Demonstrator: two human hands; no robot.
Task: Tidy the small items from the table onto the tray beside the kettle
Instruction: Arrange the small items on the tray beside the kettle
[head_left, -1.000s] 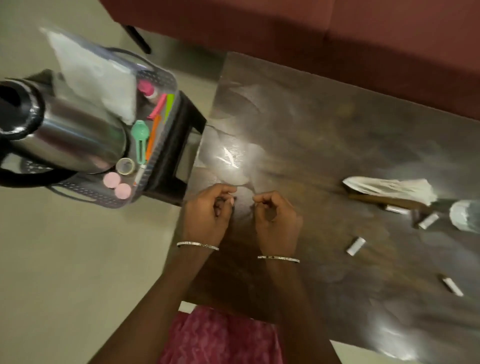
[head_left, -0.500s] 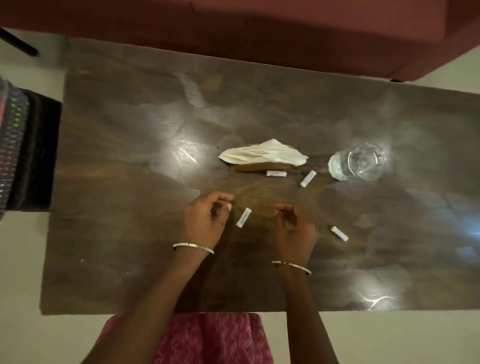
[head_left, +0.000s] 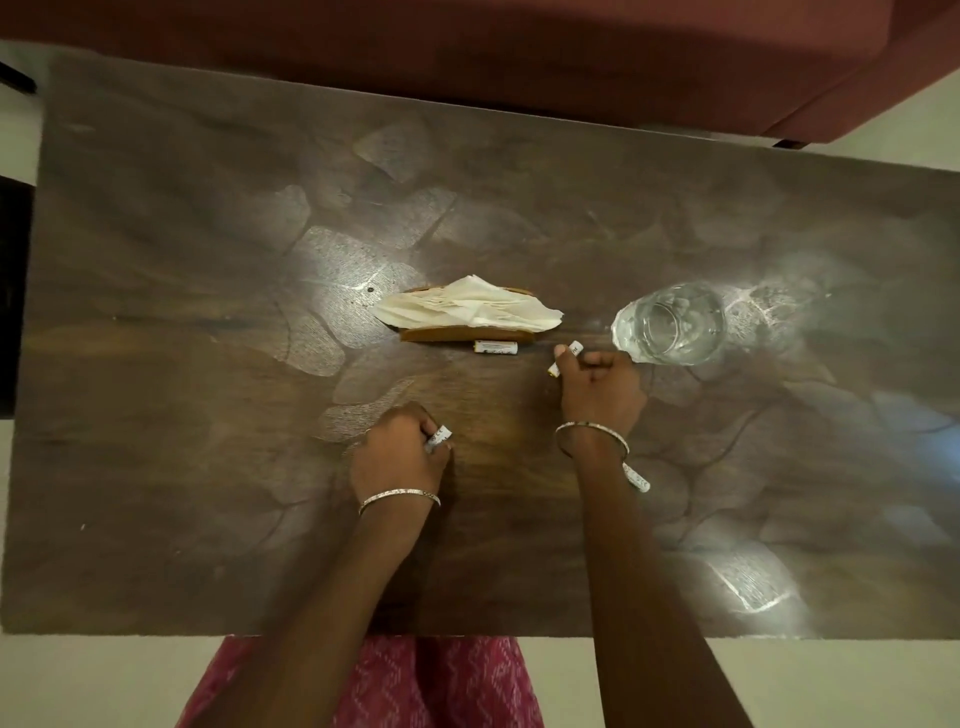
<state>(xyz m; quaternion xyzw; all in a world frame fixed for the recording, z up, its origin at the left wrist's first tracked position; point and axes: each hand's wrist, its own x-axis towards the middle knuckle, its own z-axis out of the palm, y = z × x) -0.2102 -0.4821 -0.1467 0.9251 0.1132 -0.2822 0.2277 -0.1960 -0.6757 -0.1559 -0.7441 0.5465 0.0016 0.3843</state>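
Observation:
Several small white batteries lie on the dark wooden table (head_left: 208, 415). My left hand (head_left: 397, 457) grips one white battery (head_left: 440, 435) near the table's middle. My right hand (head_left: 600, 387) pinches a second white battery (head_left: 569, 353) just left of the glass. A third battery (head_left: 496, 347) lies free in front of the napkin holder. A fourth battery (head_left: 638, 477) shows partly from under my right forearm. The tray and the kettle are out of view.
A wooden holder with white napkins (head_left: 467, 310) stands at the table's middle. A clear drinking glass (head_left: 670, 325) sits to its right, close to my right hand. A dark red sofa (head_left: 519, 52) runs along the far edge.
The view has swung right, away from the tray and kettle. My left hand has picked up the battery that lay between the hands. My right hand has reached forward and taken a battery beside the glass.

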